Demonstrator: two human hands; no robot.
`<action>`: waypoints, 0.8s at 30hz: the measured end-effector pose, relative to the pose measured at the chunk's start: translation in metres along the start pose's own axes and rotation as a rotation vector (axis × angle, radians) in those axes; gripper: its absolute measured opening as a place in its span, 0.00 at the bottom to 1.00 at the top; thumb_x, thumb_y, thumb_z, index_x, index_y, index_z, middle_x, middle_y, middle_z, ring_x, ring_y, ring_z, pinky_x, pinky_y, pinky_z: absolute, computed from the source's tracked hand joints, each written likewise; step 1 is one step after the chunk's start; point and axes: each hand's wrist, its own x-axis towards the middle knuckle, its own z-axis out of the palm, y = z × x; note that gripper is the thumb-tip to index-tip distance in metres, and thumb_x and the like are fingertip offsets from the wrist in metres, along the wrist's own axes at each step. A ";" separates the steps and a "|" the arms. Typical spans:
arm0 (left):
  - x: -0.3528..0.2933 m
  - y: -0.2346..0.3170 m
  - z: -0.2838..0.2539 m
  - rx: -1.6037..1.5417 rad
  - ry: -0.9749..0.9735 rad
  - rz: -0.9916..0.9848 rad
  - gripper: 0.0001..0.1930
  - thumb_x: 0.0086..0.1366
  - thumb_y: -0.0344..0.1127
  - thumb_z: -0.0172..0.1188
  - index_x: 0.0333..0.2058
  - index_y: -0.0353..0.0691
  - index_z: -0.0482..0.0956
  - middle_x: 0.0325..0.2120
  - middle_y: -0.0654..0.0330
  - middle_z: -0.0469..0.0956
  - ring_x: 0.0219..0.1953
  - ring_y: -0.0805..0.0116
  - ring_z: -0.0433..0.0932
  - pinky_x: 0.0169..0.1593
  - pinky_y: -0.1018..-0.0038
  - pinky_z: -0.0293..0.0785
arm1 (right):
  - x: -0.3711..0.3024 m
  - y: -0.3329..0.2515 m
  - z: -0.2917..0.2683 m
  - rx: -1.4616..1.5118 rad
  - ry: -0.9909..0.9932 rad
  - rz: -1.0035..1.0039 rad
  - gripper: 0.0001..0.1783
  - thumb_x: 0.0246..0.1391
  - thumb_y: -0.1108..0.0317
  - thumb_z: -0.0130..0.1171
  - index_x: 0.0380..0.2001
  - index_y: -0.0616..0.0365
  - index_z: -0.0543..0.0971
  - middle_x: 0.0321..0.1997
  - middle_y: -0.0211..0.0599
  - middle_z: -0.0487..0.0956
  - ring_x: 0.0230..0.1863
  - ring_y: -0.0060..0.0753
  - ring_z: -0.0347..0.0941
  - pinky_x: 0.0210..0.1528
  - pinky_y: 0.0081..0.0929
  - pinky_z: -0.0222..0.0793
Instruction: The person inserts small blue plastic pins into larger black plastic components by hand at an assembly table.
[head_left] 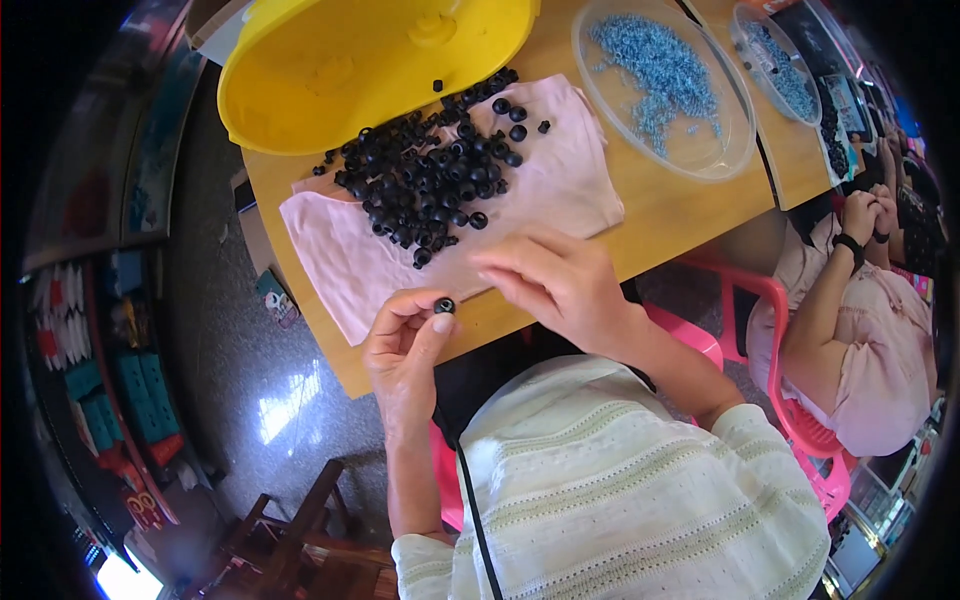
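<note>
My left hand (405, 345) pinches one small black ring-shaped part (444, 305) between thumb and fingers, just off the near edge of a pale pink cloth (560, 180). A heap of several black ring parts (430, 175) lies on that cloth. My right hand (555, 280) hovers right beside the left, fingers curled and pointing left toward the held ring; whether it holds anything is not visible.
A yellow plastic basin (350, 60) sits at the far side of the wooden table (680, 215). Two clear round dishes (665, 85) (775, 60) hold blue bits. A person in pink (870, 330) sits on a pink chair (790, 400) to the right. Grey floor lies left.
</note>
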 end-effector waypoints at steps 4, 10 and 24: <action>0.005 -0.006 -0.012 -0.005 0.028 -0.012 0.09 0.60 0.21 0.59 0.41 0.33 0.77 0.34 0.63 0.75 0.34 0.78 0.74 0.41 0.82 0.73 | 0.017 0.006 0.015 -0.320 -0.024 -0.024 0.10 0.43 0.70 0.67 0.32 0.53 0.79 0.30 0.29 0.77 0.26 0.33 0.76 0.25 0.28 0.70; 0.006 -0.009 -0.012 -0.007 -0.020 0.021 0.09 0.60 0.20 0.58 0.41 0.33 0.77 0.35 0.64 0.74 0.34 0.78 0.74 0.42 0.82 0.73 | 0.029 0.001 0.023 -0.463 -0.105 0.008 0.10 0.42 0.67 0.68 0.30 0.51 0.78 0.26 0.28 0.72 0.26 0.32 0.75 0.24 0.28 0.69; -0.001 0.004 -0.003 -0.140 -0.062 0.042 0.10 0.60 0.20 0.59 0.41 0.33 0.75 0.36 0.56 0.79 0.34 0.73 0.78 0.43 0.77 0.76 | 0.027 -0.020 -0.014 0.756 -0.225 0.560 0.04 0.57 0.72 0.58 0.34 0.60 0.77 0.28 0.28 0.76 0.24 0.15 0.71 0.22 0.13 0.66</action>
